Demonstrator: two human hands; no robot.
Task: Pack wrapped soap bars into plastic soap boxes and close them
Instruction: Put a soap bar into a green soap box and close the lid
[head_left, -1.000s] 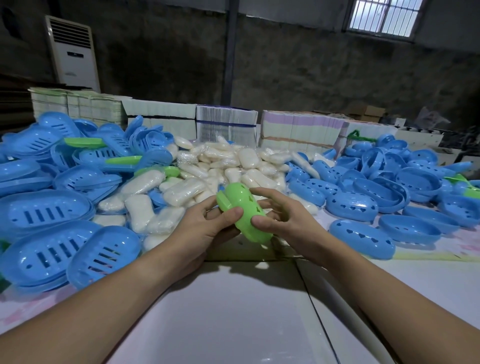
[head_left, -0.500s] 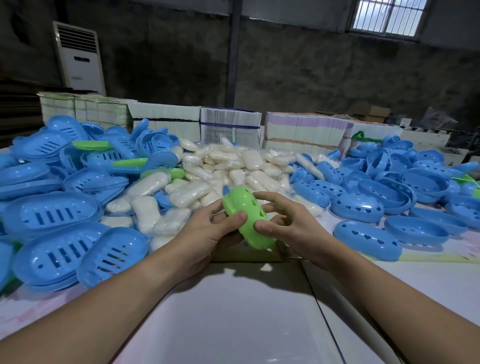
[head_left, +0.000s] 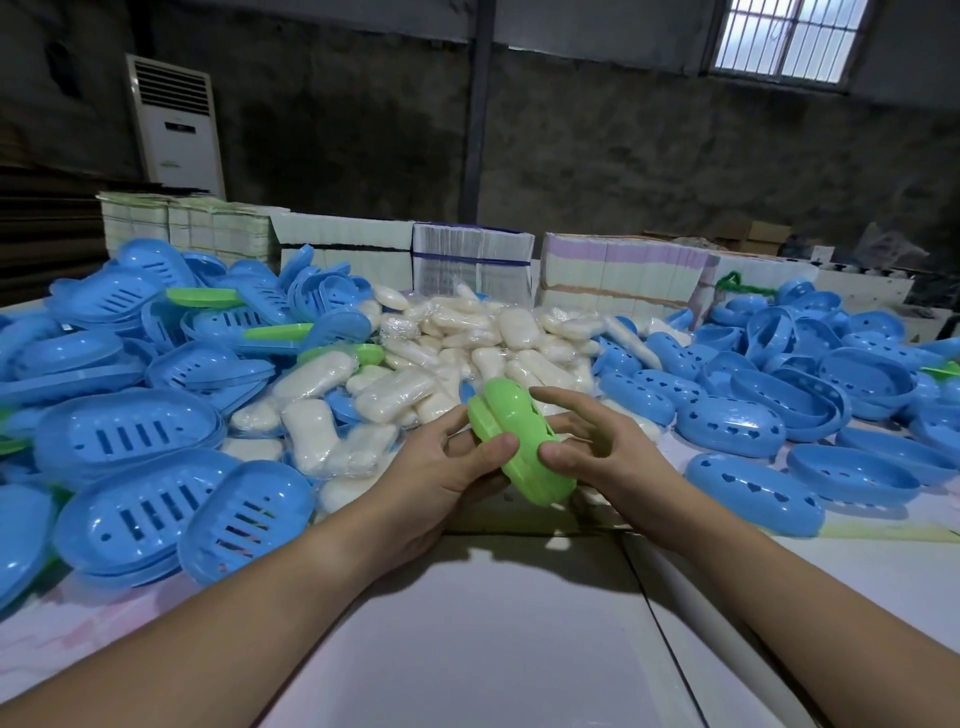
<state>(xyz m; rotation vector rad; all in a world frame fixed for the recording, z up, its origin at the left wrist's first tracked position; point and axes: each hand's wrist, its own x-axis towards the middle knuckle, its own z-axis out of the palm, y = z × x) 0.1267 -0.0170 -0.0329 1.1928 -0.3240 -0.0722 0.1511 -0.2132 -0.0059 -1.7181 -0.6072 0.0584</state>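
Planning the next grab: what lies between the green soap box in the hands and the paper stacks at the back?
In the head view, the pile of wrapped soap bars lies between the green soap box and the paper stacks.

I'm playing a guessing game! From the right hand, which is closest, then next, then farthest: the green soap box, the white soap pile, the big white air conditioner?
1. green soap box, held in the right hand
2. white soap pile, just behind
3. air conditioner, far back left

Green box (head_left: 519, 441) contents (hidden)
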